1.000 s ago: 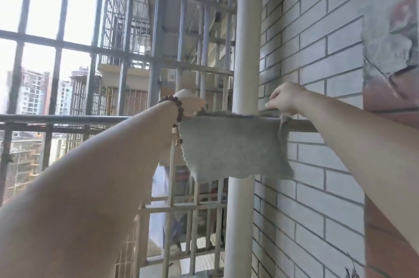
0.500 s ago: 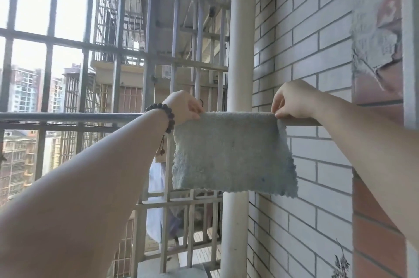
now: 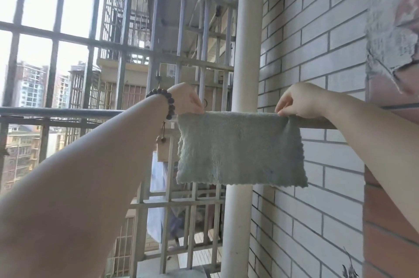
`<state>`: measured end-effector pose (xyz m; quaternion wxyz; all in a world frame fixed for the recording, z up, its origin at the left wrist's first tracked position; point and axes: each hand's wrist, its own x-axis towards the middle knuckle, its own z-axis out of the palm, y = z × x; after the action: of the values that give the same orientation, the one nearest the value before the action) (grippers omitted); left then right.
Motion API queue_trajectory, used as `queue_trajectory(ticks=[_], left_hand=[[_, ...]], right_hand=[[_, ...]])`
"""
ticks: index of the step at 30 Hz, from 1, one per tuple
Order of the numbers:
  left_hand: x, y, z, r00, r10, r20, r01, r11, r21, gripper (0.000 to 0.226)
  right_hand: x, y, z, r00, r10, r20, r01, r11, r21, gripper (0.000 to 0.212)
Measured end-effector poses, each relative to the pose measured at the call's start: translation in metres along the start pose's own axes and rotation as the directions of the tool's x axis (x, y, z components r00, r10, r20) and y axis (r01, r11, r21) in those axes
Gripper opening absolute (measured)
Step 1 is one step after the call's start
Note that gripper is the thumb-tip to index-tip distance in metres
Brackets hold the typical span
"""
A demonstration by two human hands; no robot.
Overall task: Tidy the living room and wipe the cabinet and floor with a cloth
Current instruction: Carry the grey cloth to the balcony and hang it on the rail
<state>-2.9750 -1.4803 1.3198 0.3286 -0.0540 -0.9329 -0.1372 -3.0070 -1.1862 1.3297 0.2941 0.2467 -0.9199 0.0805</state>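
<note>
two hands (image 3: 188, 98) (image 3: 297, 101) on draped cloth (image 3: 240, 148)

1. A pale vertical drainpipe (image 3: 247, 51) ran from top to bottom of the view, serving here as the landmark.
2. A white brick wall (image 3: 317, 46) stood just right of the drainpipe.
3. Red brickwork with a patch of crumbling plaster (image 3: 390, 28) lay farther right of the drainpipe, at the view's edge.
4. A horizontal metal rail (image 3: 59, 111) crossed in front of the drainpipe.
5. A grille of grey metal bars (image 3: 122, 46) filled the space left of the drainpipe.
6. Distant apartment blocks (image 3: 31, 85) showed far left of the drainpipe, beyond the bars.
</note>
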Motion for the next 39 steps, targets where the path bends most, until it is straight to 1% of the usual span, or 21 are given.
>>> queue_trajectory(ticks=[1, 3, 5, 7, 9, 11, 12, 15, 16, 17, 20, 22, 25, 26, 27, 29, 31, 33, 36, 38, 39], left_hand=[[-0.001, 0.0, 0.0, 0.999, 0.011, 0.032, -0.01, 1.0, -0.007, 0.012], [0.001, 0.001, 0.001, 1.0, 0.02, 0.02, -0.02, 1.0, 0.01, 0.012], [0.005, 0.004, 0.002, 0.999, 0.019, -0.043, -0.018, 0.999, 0.032, 0.009], [0.008, 0.007, 0.005, 0.993, 0.0, -0.119, 0.006, 0.999, 0.048, 0.009], [0.012, 0.007, 0.007, 0.982, -0.046, -0.184, 0.054, 0.998, 0.041, 0.013], [0.015, 0.004, 0.006, 0.974, -0.102, -0.202, 0.104, 0.995, 0.002, 0.017], [0.013, 0.004, 0.005, 0.977, -0.106, -0.186, 0.109, 0.994, 0.006, 0.016], [0.008, 0.001, 0.004, 0.996, -0.086, -0.035, 0.086, 0.996, 0.013, 0.022], [0.005, 0.002, 0.005, 0.998, -0.066, -0.003, 0.066, 0.998, 0.008, 0.022], [0.004, 0.003, 0.006, 0.999, -0.044, -0.003, 0.044, 0.999, 0.003, 0.02], [0.003, 0.007, 0.008, 0.997, -0.018, -0.072, 0.02, 1.0, 0.023, 0.018], [0.002, 0.009, 0.009, 0.995, -0.004, -0.098, 0.008, 0.999, 0.034, 0.017], [0.002, 0.008, 0.01, 0.995, 0.0, -0.104, 0.005, 0.999, 0.05, 0.018], [0.003, 0.009, 0.011, 0.994, 0.005, -0.107, 0.002, 0.998, 0.06, 0.018], [0.002, 0.009, 0.011, 0.994, 0.004, -0.112, 0.003, 0.998, 0.064, 0.019], [0.001, 0.006, 0.012, 0.994, 0.0, -0.109, 0.005, 0.999, 0.038, 0.02], [0.001, 0.002, 0.013, 0.996, 0.009, -0.09, -0.01, 1.0, -0.013, 0.019], [0.001, 0.0, 0.014, 0.997, 0.017, -0.081, -0.018, 1.0, -0.02, 0.018], [0.004, 0.001, 0.016, 0.991, 0.016, -0.135, -0.017, 1.0, -0.006, 0.017], [0.005, 0.003, 0.018, 0.986, 0.021, -0.167, -0.021, 1.0, 0.0, 0.016], [0.005, 0.003, 0.018, 0.985, 0.024, -0.169, -0.025, 1.0, -0.004, 0.016]], right_hand=[[0.0, 0.0, 0.0, 1.0, 0.006, 0.007, -0.006, 1.0, -0.015, 0.009], [0.001, 0.002, 0.001, 1.0, 0.008, -0.023, -0.009, 1.0, -0.002, 0.006], [0.003, 0.002, 0.004, 0.995, 0.003, -0.099, 0.001, 0.999, 0.036, 0.004], [0.006, 0.003, 0.009, 0.978, 0.006, -0.208, 0.013, 0.996, 0.087, 0.006], [0.007, 0.004, 0.013, 0.967, 0.023, -0.254, 0.003, 0.995, 0.101, 0.007], [0.006, 0.007, 0.011, 0.972, 0.045, -0.232, -0.025, 0.996, 0.091, 0.01], [0.005, 0.008, 0.008, 0.977, 0.048, -0.21, -0.032, 0.996, 0.081, 0.01], [0.001, 0.01, 0.001, 0.996, 0.035, -0.087, -0.035, 0.999, -0.002, 0.01], [-0.001, 0.01, 0.001, 0.998, 0.032, -0.057, -0.033, 0.999, -0.024, 0.009], [-0.001, 0.01, 0.001, 0.998, 0.032, -0.051, -0.034, 0.999, -0.03, 0.008], [-0.001, 0.011, 0.004, 0.988, 0.061, -0.14, -0.064, 0.998, -0.021, 0.007], [0.001, 0.015, 0.007, 0.974, 0.125, -0.187, -0.132, 0.991, -0.027, 0.01], [0.004, 0.021, 0.01, 0.948, 0.185, -0.26, -0.227, 0.963, -0.142, 0.009], [0.004, 0.021, 0.011, 0.943, 0.173, -0.284, -0.223, 0.963, -0.153, 0.008], [0.002, 0.019, 0.01, 0.951, 0.151, -0.269, -0.19, 0.974, -0.125, 0.008], [0.0, 0.014, 0.01, 0.984, 0.066, -0.168, -0.075, 0.996, -0.048, 0.01], [-0.002, 0.011, 0.011, 0.996, 0.006, -0.091, -0.011, 0.999, -0.051, 0.011], [0.001, 0.011, 0.013, 0.992, 0.001, -0.127, -0.007, 0.999, -0.048, 0.009], [0.005, 0.011, 0.017, 0.976, 0.03, -0.217, -0.034, 0.999, -0.014, 0.01], [0.005, 0.01, 0.019, 0.97, 0.062, -0.234, -0.063, 0.998, 0.003, 0.012], [0.005, 0.01, 0.019, 0.973, 0.072, -0.218, -0.073, 0.997, 0.005, 0.014]])
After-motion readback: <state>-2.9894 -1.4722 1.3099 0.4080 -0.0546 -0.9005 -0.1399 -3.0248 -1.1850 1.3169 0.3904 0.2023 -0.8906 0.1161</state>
